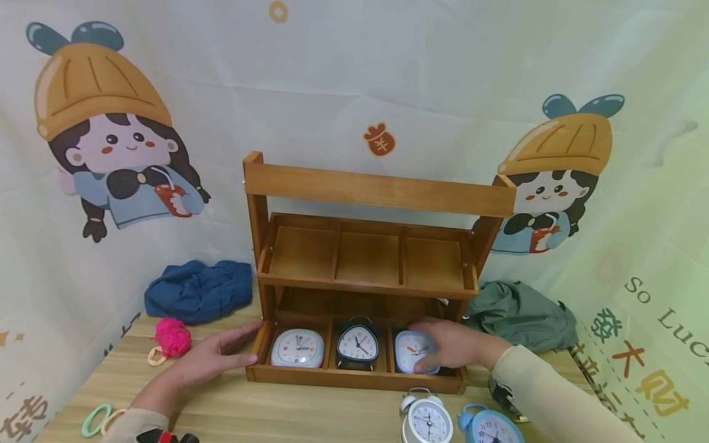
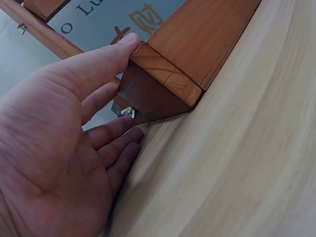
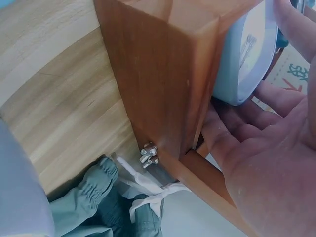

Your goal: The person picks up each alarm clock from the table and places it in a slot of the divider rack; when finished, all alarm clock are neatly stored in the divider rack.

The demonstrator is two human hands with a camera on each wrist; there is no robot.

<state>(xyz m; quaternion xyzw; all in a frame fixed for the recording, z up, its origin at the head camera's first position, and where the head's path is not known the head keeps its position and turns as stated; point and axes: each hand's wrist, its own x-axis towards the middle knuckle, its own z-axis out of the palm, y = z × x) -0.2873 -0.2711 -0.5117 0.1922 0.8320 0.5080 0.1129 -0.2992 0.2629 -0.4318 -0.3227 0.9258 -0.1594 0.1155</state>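
Step in hand (judged): setting the square blue clock point(image 1: 408, 351) into the right compartment of the lower tier point(image 1: 354, 376) of the wooden shelf point(image 1: 376, 187). Right hand point(image 1: 455, 341) clamped on this clock, thumb across the near face, fingers curled behind. The clock lies within the compartment outline; whether its base bears on the compartment floor cannot be told.

Left hand point(image 1: 209, 357): fingers and thumb apart, no grasp. Thumb at the shelf's near left corner, other fingers along the outer left side, by a wing nut point(image 2: 127, 112). Probably bracing the shelf.

Lower tier, left compartment: white rounded clock point(image 1: 297, 348). Middle: dark triangular clock point(image 1: 357, 344), upright, dial facing near.

Near side, on the tabletop point(image 1: 310, 409), right of centre: white twin-bell clock point(image 1: 428, 421), with a blue bell clock point(image 1: 492, 427) just right of it.

Next move (judged) calls for squaring the dial to the near side, then loosening the right fingers without dragging the clock. Risk: curled fingers behind it could tip it nearward on withdrawal.
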